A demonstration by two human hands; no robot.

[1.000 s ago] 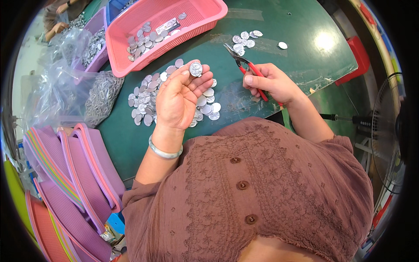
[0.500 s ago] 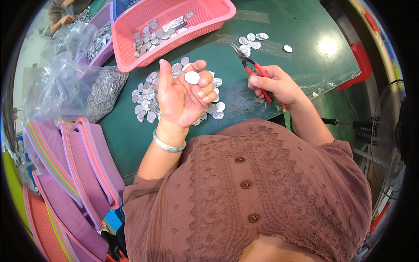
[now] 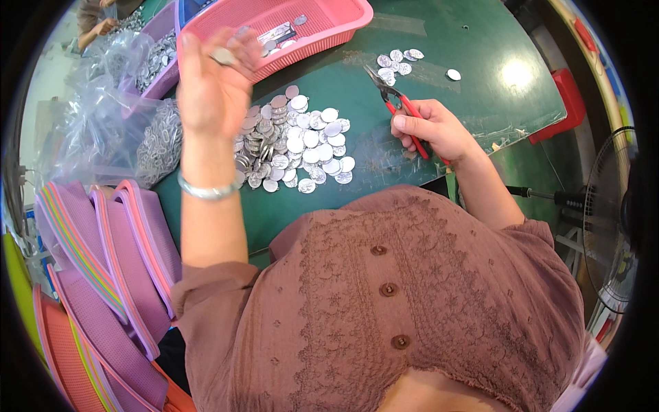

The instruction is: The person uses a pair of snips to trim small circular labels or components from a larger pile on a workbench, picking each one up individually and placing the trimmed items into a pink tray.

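Observation:
My left hand point(image 3: 214, 93), smeared by motion, is raised palm up over the near left edge of the pink basket point(image 3: 316, 63). A silvery oval medal point(image 3: 222, 56) lies in its curled fingers. In my right hand point(image 3: 436, 130) are red-handled pliers point(image 3: 399, 110), gripped by the handles with the jaws pointing up and left. Those jaws are just below a small group of oval medals point(image 3: 394, 63). A large heap of similar medals point(image 3: 310, 141) covers the green table point(image 3: 439, 34) between my hands. More medals lie inside the basket, partly hidden by my left hand.
At the left is a clear plastic bag of metal clips point(image 3: 159, 147), with a purple basket point(image 3: 159, 86) of metal pieces behind it. Several purple and pink baskets point(image 3: 113, 254) are stacked lower left. A fan point(image 3: 607, 220) stands at the right. Another person's hand point(image 3: 104, 27) shows far left.
My left hand has moved left and away from me with the medal, from above the heap to the pink basket. My right hand and the pliers have hardly moved.

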